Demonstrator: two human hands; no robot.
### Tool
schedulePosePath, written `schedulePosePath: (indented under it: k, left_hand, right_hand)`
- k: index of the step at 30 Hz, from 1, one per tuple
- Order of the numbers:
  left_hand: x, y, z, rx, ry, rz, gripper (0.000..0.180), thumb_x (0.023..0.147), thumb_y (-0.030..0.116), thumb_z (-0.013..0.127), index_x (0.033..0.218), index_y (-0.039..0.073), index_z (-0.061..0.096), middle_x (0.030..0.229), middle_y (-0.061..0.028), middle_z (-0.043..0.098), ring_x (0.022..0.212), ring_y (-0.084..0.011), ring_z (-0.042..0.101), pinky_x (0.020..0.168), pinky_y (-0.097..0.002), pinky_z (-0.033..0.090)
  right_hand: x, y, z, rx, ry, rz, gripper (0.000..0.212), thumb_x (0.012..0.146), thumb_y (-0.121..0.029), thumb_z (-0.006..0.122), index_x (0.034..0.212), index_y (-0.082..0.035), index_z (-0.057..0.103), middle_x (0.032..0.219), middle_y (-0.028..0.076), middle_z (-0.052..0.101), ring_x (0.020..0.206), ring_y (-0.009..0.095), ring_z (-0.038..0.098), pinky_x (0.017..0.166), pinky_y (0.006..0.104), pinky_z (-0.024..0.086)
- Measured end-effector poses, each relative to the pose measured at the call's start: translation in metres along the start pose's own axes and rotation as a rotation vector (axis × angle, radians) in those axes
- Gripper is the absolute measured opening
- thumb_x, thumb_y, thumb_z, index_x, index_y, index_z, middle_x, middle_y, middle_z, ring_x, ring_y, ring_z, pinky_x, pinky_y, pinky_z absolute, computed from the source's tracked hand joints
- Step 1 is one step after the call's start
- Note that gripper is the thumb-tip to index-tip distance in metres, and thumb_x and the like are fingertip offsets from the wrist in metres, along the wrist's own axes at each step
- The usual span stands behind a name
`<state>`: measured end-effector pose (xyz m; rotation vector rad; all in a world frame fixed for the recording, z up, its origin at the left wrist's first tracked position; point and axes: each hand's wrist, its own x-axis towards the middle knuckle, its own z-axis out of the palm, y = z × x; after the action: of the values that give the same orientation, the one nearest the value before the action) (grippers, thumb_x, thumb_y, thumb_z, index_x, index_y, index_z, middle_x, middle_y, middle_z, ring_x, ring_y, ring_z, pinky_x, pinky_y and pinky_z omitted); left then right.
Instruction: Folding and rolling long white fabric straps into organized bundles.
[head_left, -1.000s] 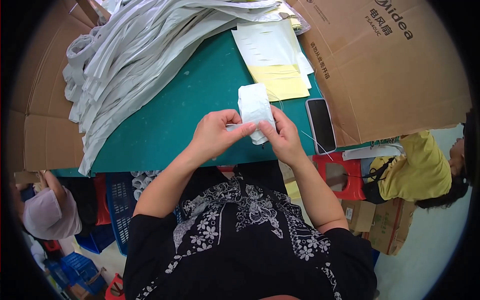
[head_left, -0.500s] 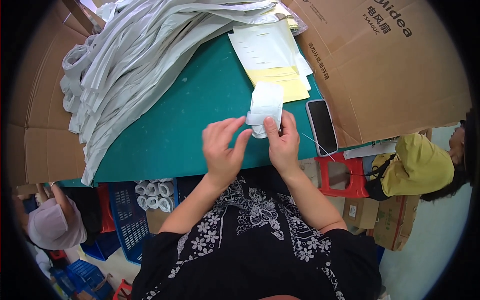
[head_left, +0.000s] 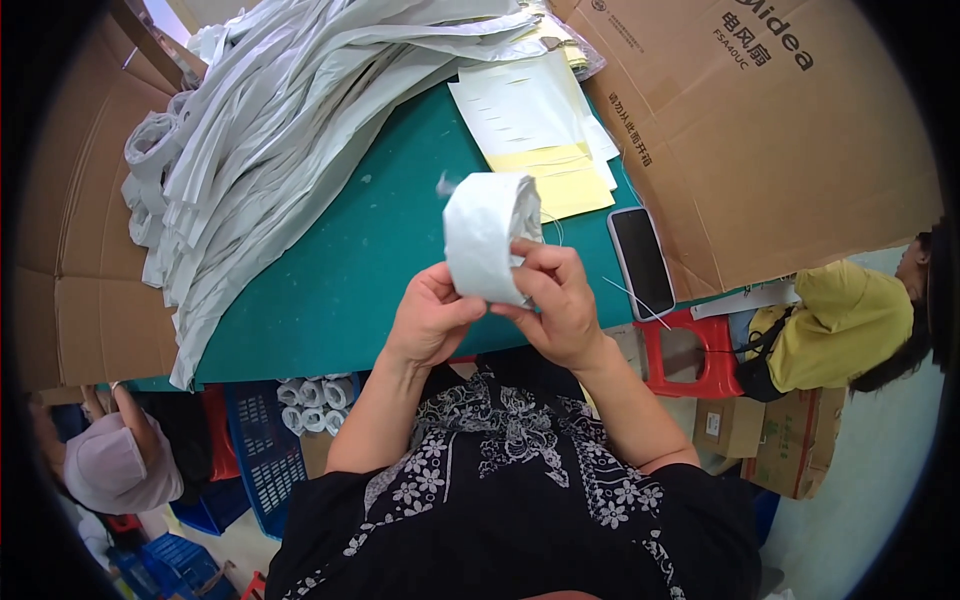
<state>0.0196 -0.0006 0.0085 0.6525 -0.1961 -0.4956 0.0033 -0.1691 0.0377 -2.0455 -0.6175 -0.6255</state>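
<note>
A white strip coiled into a wide roll (head_left: pixel 482 235) is held up over the green table (head_left: pixel 300 315). My right hand (head_left: pixel 560 305) grips its right side, with fingers reaching into the open end and the thumb below. At the lower left edge, the bent fingers and thumb of my left hand (head_left: pixel 430 318) close on the roll. A long heap of loose white strips (head_left: pixel 290 150) spreads over the far left of the table. Beyond the roll lie white and yellow paper sheets (head_left: pixel 520 110).
A phone (head_left: pixel 641 262) lies right of my hands, beside a thin white strip (head_left: pixel 635 302). Large cardboard (head_left: pixel 750 170) borders the right side. Below the table edge, a blue crate (head_left: pixel 265 450) stands near several white rolls (head_left: pixel 315 400). A person in yellow (head_left: pixel 845 330) is beyond a red stool (head_left: pixel 690 350).
The roll has turned and shifted left, now showing its broad side and open end. My left hand, free before, has come onto it; the band around the roll no longer shows.
</note>
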Motion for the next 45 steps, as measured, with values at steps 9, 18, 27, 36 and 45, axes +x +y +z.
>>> schedulePosePath:
  k: [9, 18, 27, 36, 45]
  left_hand:
    - [-0.005, 0.03, 0.001, 0.27, 0.043, 0.029, 0.059, 0.064, 0.004, 0.078, 0.116, 0.0, 0.051, 0.106, -0.0113, 0.061, 0.078, -0.0144, 0.061, 0.063, -0.0248, 0.05]
    - [-0.009, 0.017, 0.0, 0.141, -0.069, -0.028, 0.077, 0.063, 0.017, 0.079, 0.124, -0.002, 0.037, 0.091, -0.0176, 0.061, 0.039, -0.009, 0.05, 0.027, -0.0172, 0.033]
    - [0.007, 0.001, 0.005, 0.014, 0.142, 0.074, 0.069, 0.072, 0.012, 0.073, 0.127, 0.001, 0.035, 0.102, -0.0132, 0.059, 0.053, -0.0109, 0.056, 0.041, -0.0193, 0.043]
    - [0.0, 0.075, 0.037, 1.736, 0.17, 0.608, 0.03, 0.065, 0.028, 0.076, 0.082, 0.007, 0.064, 0.085, -0.008, 0.044, 0.08, -0.0238, 0.045, 0.074, -0.0335, 0.035]
    - [-0.004, 0.064, 0.045, 1.459, -0.003, 0.397, 0.016, 0.067, 0.009, 0.074, 0.082, 0.008, 0.067, 0.077, -0.0023, 0.042, 0.075, -0.0158, 0.043, 0.064, -0.027, 0.036]
  right_hand:
    - [0.012, -0.003, -0.004, 0.11, -0.097, -0.108, 0.048, 0.066, -0.009, 0.079, 0.095, -0.006, 0.041, 0.105, 0.012, 0.043, 0.102, 0.027, 0.058, 0.082, 0.0343, 0.048]
    - [0.028, -0.008, -0.003, 0.534, -0.088, 0.185, 0.053, 0.06, -0.011, 0.083, 0.102, -0.003, 0.052, 0.135, 0.021, 0.032, 0.115, 0.027, 0.051, 0.085, 0.0335, 0.049]
    - [0.02, -0.001, 0.007, 0.165, 0.029, 0.054, 0.031, 0.062, -0.007, 0.079, 0.089, -0.006, 0.065, 0.123, 0.016, 0.043, 0.1, 0.024, 0.058, 0.08, 0.0315, 0.05]
    - [0.021, 0.009, -0.01, -0.266, -0.124, -0.289, 0.031, 0.057, -0.004, 0.075, 0.087, -0.011, 0.066, 0.112, 0.011, 0.048, 0.092, 0.026, 0.06, 0.072, 0.0313, 0.052]
    - [0.029, 0.003, -0.017, -0.095, -0.19, -0.047, 0.026, 0.065, -0.002, 0.069, 0.09, -0.006, 0.063, 0.107, 0.012, 0.051, 0.093, 0.026, 0.06, 0.074, 0.0336, 0.053]
